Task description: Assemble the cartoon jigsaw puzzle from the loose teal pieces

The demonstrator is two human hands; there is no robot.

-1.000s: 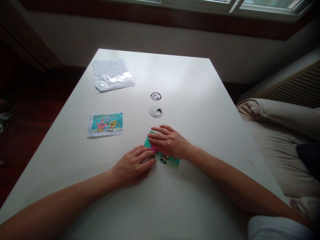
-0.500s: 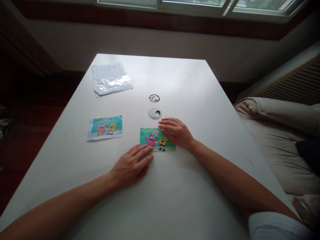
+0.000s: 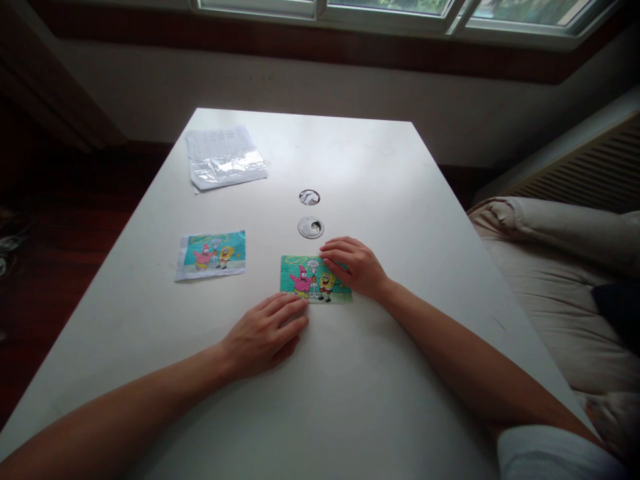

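A small jigsaw puzzle (image 3: 314, 283) with cartoon figures on a teal ground lies flat on the white table, its pieces joined into a rectangle. My left hand (image 3: 267, 331) rests at its lower left corner, fingers stretched out and fingertips over the edge. Across the upper right part lies my right hand (image 3: 357, 268), its fingers extended and covering that corner. Neither hand grips anything. Left of the puzzle is a paper picture (image 3: 213, 255) with the same figures, slightly wrinkled.
Papers with a clear plastic sleeve (image 3: 227, 160) lie at the table's back left. Two round holes pierce the tabletop beyond the puzzle, the nearer with a metal grommet (image 3: 311, 227). A beige cushioned seat (image 3: 545, 293) stands on the right, below a window (image 3: 390, 10).
My left hand has slid slightly down and right along the puzzle's lower edge, uncovering a little more of the pink figure. The right hand stays nearly in place; the view shifts slightly.
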